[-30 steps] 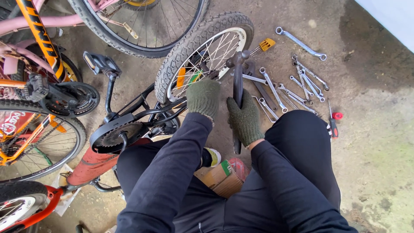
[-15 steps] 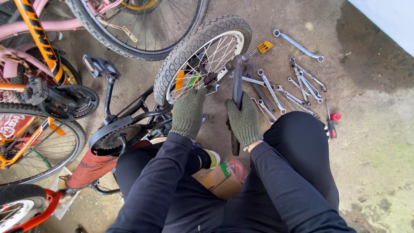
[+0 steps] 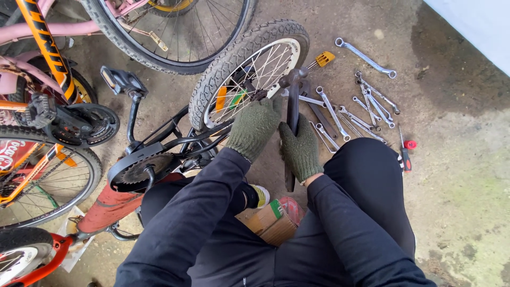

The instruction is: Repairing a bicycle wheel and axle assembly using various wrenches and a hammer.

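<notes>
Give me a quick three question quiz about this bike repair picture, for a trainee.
1. True or false: both hands wear green knit gloves.
2. What does the right hand grip? A) a dark bar B) a pedal C) a screwdriver
3. Which hand rests against the small wheel?

Key
1. True.
2. A, the dark bar.
3. The left hand. The spanners lie untouched on the concrete floor.

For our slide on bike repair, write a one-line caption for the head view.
Gloved left hand and right hand work at the small wheel, spanners spread on concrete.
</notes>
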